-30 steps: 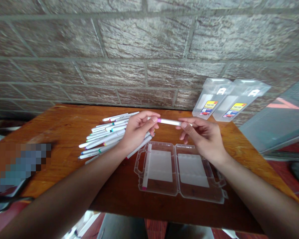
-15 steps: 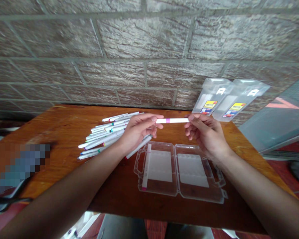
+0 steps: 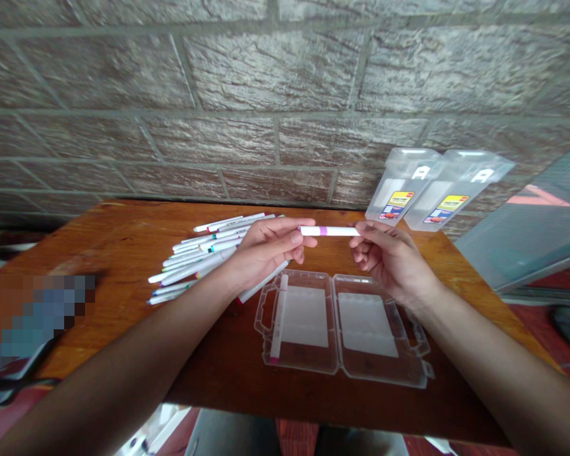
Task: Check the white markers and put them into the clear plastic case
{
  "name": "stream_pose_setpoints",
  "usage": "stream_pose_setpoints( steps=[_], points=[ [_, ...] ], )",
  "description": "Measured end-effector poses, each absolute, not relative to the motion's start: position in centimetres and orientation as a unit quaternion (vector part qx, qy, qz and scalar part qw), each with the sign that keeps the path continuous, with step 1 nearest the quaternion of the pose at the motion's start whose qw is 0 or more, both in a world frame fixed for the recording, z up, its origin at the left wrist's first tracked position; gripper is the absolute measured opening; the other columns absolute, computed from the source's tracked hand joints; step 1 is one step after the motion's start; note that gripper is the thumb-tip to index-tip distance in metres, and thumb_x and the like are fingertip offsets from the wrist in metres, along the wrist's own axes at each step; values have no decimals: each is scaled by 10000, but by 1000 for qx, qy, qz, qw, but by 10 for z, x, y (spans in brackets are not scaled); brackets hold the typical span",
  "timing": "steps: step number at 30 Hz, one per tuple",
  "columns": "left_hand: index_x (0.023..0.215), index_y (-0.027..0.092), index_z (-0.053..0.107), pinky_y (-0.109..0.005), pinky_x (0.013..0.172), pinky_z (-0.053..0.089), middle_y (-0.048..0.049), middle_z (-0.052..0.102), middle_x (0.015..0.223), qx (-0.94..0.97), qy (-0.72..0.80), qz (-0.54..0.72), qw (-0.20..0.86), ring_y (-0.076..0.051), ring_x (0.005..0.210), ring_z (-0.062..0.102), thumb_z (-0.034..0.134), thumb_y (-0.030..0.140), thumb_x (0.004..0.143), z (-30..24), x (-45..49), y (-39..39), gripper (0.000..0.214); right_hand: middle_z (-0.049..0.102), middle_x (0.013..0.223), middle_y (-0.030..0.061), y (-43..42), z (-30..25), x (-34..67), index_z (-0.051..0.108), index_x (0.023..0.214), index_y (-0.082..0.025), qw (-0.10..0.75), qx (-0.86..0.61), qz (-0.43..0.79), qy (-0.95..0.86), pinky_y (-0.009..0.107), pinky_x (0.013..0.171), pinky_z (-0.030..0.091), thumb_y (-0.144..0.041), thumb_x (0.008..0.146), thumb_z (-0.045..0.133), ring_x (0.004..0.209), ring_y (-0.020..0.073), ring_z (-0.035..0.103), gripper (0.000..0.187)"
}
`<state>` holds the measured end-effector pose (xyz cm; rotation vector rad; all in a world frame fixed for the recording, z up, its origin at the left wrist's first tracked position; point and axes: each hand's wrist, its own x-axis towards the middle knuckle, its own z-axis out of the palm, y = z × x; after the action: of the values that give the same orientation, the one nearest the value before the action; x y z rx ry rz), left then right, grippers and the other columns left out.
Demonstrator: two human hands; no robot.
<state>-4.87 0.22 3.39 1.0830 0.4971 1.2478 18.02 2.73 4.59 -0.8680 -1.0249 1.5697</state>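
Observation:
Both hands hold one white marker (image 3: 331,231) with a purple band, level above the table. My left hand (image 3: 266,250) pinches its left end and my right hand (image 3: 389,256) pinches its right end. Below them an open clear plastic case (image 3: 342,326) lies flat on the wooden table (image 3: 123,247). One white marker with a pink tip (image 3: 279,316) lies in the case's left half. A pile of several white markers (image 3: 204,256) with coloured bands lies left of my left hand.
Two closed clear marker cases (image 3: 427,187) with yellow labels lean against the brick wall (image 3: 266,95) at the back right. A grey slanted panel (image 3: 532,234) stands at the right edge. A blurred patch covers something at the table's left.
The marker has been turned level and lifted slightly; its purple band now shows nearer the middle between my fingers. My right hand slid out to the marker's right end.

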Motion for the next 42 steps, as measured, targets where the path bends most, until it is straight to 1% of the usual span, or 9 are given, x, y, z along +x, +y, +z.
stream_pose_setpoints(
  steps=[3, 12, 20, 24, 27, 30, 36, 42],
  points=[
    [1052, 202, 823, -238, 659, 525, -72, 807, 877, 473, 225, 551, 649, -114, 691, 668, 873, 275, 789, 35, -48, 1, 277, 721, 625, 3, 27, 47, 180, 727, 731, -156, 514, -361, 652, -425, 145, 342, 450, -320, 627, 935, 439, 83, 598, 285],
    [1018, 211, 829, -239, 667, 524, -72, 810, 870, 466, 225, 548, 657, -120, 710, 680, 878, 284, 783, 36, -49, 1, 251, 713, 624, -2, 25, 48, 180, 722, 707, -156, 506, -361, 655, -429, 134, 340, 444, -318, 650, 927, 438, 75, 594, 267],
    [987, 202, 829, -224, 660, 518, -72, 802, 825, 464, 245, 546, 653, -113, 696, 675, 849, 332, 815, 32, -50, 3, 217, 721, 619, 0, 26, 47, 181, 743, 748, -163, 515, -359, 644, -438, 142, 342, 449, -332, 644, 934, 428, 81, 593, 275],
    [973, 196, 830, -212, 639, 503, -68, 799, 818, 473, 290, 560, 616, -89, 645, 645, 810, 324, 853, 30, -49, 6, 177, 718, 617, 2, 26, 46, 181, 744, 743, -162, 531, -367, 623, -442, 143, 342, 446, -328, 651, 926, 426, 81, 591, 263],
    [962, 190, 833, -232, 630, 506, -70, 799, 819, 491, 317, 565, 582, -89, 608, 618, 824, 328, 828, 28, -48, 8, 192, 714, 616, 1, 26, 45, 181, 747, 746, -164, 543, -372, 604, -449, 147, 345, 449, -332, 667, 914, 427, 82, 592, 249],
    [971, 199, 834, -252, 628, 504, -68, 798, 815, 509, 333, 566, 557, -97, 602, 611, 842, 313, 801, 27, -48, 7, 205, 710, 615, -1, 26, 45, 180, 748, 744, -168, 548, -371, 593, -459, 151, 349, 449, -336, 688, 904, 426, 82, 592, 236],
    [994, 201, 829, -263, 628, 496, -63, 795, 821, 530, 341, 567, 530, -104, 612, 615, 844, 295, 800, 24, -50, 9, 216, 708, 628, 6, 25, 44, 181, 747, 728, -177, 554, -359, 565, -495, 162, 362, 457, -368, 738, 883, 431, 83, 594, 235],
    [950, 181, 811, -254, 615, 481, -41, 767, 784, 543, 351, 567, 511, -104, 611, 604, 833, 304, 812, 24, -50, 11, 187, 709, 642, 12, 22, 43, 180, 750, 737, -184, 551, -357, 535, -531, 181, 372, 463, -380, 770, 865, 445, 92, 600, 230]
  ],
)
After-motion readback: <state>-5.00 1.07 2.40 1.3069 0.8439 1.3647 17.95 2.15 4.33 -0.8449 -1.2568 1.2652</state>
